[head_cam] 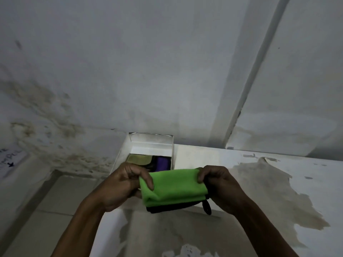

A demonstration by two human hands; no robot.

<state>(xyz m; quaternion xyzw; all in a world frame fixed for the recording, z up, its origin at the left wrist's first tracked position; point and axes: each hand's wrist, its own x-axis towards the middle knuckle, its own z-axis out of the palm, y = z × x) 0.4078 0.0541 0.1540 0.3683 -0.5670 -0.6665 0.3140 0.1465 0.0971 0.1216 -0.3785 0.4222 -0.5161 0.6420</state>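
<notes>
Both hands pinch a folded green cloth above the white table: left hand at nine o'clock, right hand at three. A clear box sits at twelve.

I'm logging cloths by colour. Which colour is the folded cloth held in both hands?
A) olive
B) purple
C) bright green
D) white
C: the folded cloth pinched between the left hand and the right hand is bright green; the purple cloth and the olive cloth lie in the box behind.
</notes>
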